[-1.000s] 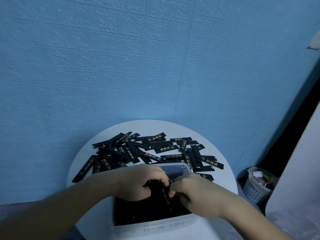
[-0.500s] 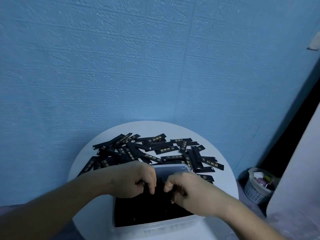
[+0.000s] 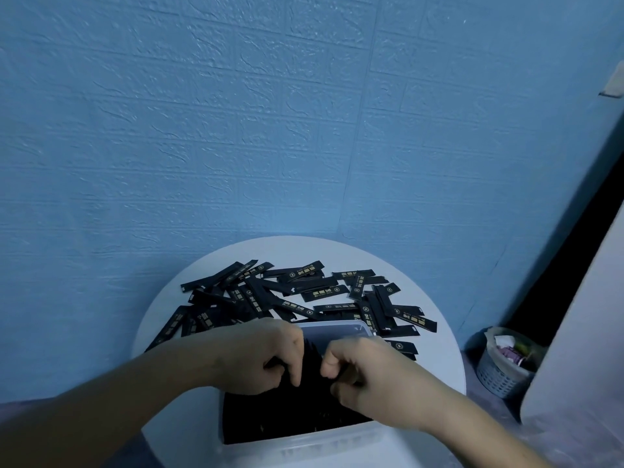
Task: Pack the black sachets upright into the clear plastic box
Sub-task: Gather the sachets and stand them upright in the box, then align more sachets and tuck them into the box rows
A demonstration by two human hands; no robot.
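Black sachets stand packed in the clear plastic box; more lie loose on the table behind. Your left hand and right hand curl, pinching the row. Loosen unevenly and they could topple

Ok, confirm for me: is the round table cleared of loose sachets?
No: many loose sachets lie scattered on the round table behind the clear plastic box.

Both hands bare; forearms uncovered, no sleeves, no jewellery.
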